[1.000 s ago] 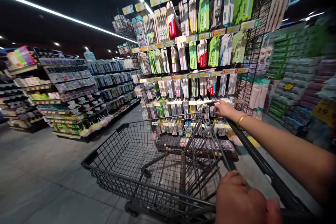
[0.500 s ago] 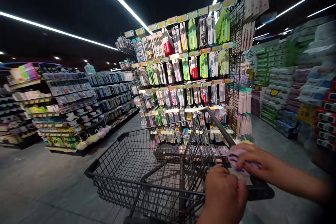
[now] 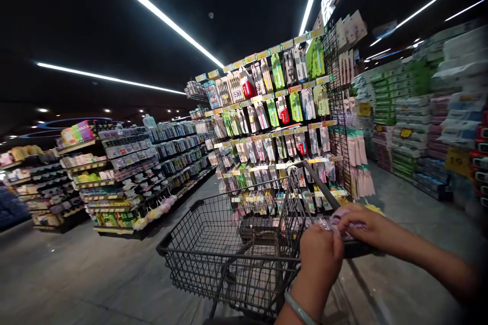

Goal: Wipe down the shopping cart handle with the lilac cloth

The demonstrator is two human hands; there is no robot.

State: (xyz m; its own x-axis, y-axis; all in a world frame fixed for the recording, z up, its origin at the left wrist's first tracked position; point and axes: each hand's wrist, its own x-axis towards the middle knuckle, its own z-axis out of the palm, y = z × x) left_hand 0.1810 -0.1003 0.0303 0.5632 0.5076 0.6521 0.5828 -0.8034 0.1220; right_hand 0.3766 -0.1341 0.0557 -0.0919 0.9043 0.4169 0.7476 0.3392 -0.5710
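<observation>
My left hand (image 3: 319, 251) is closed, knuckles up, at the near side of a black wire shopping cart (image 3: 190, 259); what its fingers wrap round is hidden. Just to its right, my right hand (image 3: 364, 224) grips a thin, crumpled, pale purple item (image 3: 339, 217) over the cart handle (image 3: 358, 250). The two hands nearly touch at that item, whose kind I cannot make out. No goods show in the cart's basket. A grey bracelet (image 3: 299, 310) circles my left wrist.
Ahead of the cart stands a rack of packaged toothbrushes (image 3: 276, 111). Lower shelves of packaged goods (image 3: 125, 177) line the left side. Stacked green and pink packs (image 3: 409, 132) fill the right. Grey floor (image 3: 114, 269) runs along the left of the cart.
The view has turned a little left, so shelves and cart appear further right and lower. My hands have drawn closer together, the right still gripping the purple item.
</observation>
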